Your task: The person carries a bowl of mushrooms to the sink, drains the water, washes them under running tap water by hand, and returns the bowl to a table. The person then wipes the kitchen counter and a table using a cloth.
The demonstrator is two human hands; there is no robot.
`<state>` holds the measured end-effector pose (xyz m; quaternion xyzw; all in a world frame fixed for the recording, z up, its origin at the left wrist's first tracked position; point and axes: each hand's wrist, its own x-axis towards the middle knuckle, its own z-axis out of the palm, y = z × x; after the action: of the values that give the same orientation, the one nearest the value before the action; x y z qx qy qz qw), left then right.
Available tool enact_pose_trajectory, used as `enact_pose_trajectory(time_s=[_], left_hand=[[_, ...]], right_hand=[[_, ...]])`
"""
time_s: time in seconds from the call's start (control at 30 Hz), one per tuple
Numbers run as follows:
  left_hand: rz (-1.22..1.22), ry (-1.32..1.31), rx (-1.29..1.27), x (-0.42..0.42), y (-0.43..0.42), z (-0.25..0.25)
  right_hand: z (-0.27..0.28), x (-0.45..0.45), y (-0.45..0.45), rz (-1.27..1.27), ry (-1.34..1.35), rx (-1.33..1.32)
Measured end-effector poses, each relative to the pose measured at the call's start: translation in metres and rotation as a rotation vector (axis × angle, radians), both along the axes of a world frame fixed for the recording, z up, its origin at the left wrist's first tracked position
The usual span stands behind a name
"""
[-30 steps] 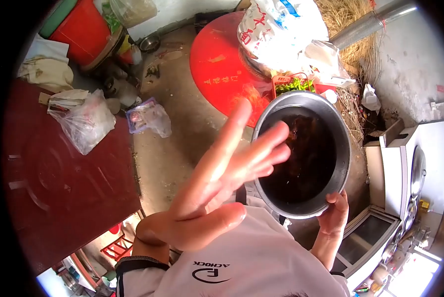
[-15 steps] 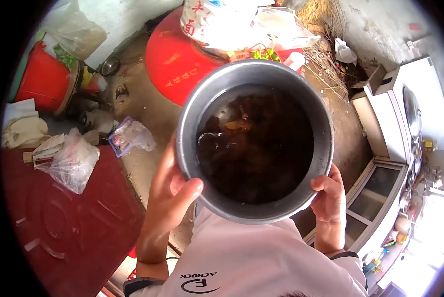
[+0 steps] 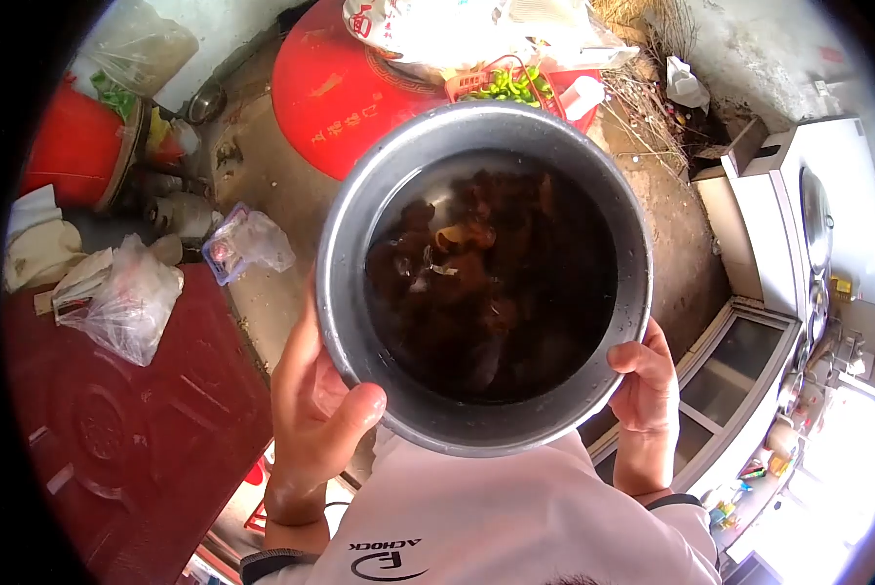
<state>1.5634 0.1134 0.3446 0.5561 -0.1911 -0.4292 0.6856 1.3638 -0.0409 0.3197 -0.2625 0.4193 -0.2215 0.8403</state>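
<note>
A round grey metal pot [image 3: 335, 292] is held up in front of my chest, its open top facing me. Dark brown liquid [image 3: 544, 322] fills much of it, with brown chunks [image 3: 466, 239] showing through the surface; I cannot make out what they are. My left hand [image 3: 325, 414] grips the pot's lower left side, thumb near the rim and fingers partly hidden beneath. On the lower right, my right hand [image 3: 644, 385] holds the pot with its thumb over the rim and the other fingers curled round the outside.
Beyond the pot stands a red round table [image 3: 335, 93] bearing a red basket of green peppers [image 3: 510, 86] and plastic bags. A dark red table [image 3: 145, 429] with a plastic bag [image 3: 130, 307] is at left. White cabinets [image 3: 749, 361] line the right; dry twigs [image 3: 647, 122] lie at the back.
The pot has come slightly closer and shifted a little left, with both hands still on it. The liquid's surface has moved, and more brown chunks show. The pepper basket is more visible.
</note>
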Motion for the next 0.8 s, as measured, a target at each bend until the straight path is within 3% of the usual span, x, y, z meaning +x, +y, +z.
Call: enact_pose_trajectory(time_s=[0.37,0.53,0.67,0.73,0.8], left_hand=[[0.049,0.061,0.049,0.000,-0.009,-0.010],[0.019,-0.066,0.007,0.005,-0.011,-0.029],[0.060,-0.238,0.119,0.017,-0.001,-0.077],[0.308,-0.139,0.112,0.028,-0.001,-0.121],[0.391,-0.161,0.395,0.044,0.018,-0.181]], right_hand=[[-0.006,0.007,-0.016,0.042,0.123,0.011],[-0.013,0.017,-0.022,0.046,0.173,-0.027],[-0.035,0.034,-0.028,0.143,0.222,-0.068],[-0.075,0.031,-0.032,0.191,0.275,-0.112],[-0.109,0.038,-0.037,0.233,0.229,-0.121]])
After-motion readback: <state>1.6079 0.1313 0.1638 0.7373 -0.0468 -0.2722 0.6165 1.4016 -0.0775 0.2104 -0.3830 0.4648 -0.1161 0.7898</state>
